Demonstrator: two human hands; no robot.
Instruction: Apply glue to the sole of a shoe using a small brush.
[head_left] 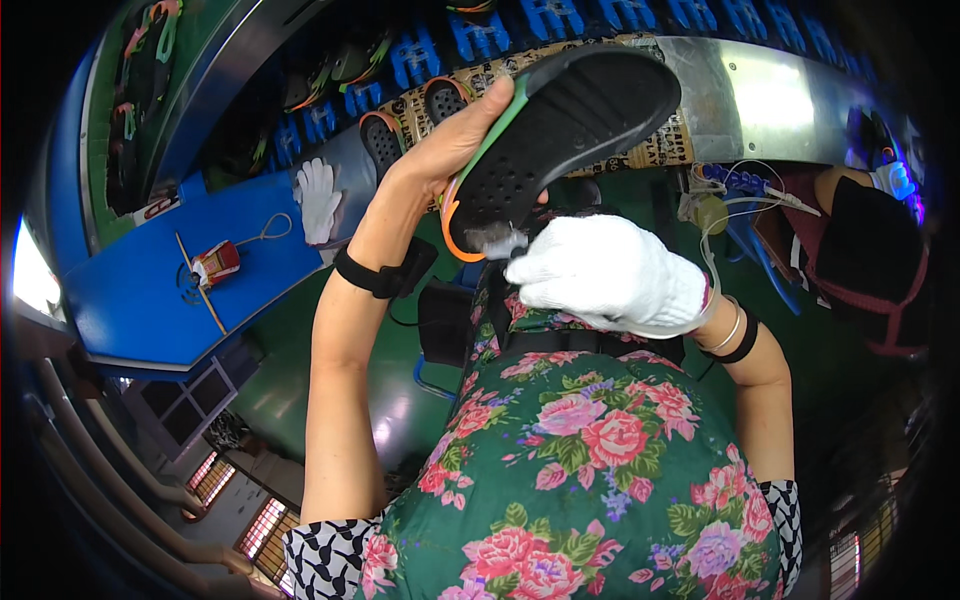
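A black shoe sole with a green and orange rim is held up at a slant in front of me. My left hand, bare, is closed round its left edge, with the fingers hidden behind the sole. Small holes dot the end nearest me. There, my right hand, in a white knit glove, pinches what looks like a small brush with pale bristles. Its tip touches the sole's surface close to the orange rim, where a whitish wet patch shows. The glove hides most of the handle.
More soles lie on the cardboard-covered edge beyond, before a conveyor with blue racks. On the blue table at left are a white glove and a red container with a stick. Another person sits at right near loose cables.
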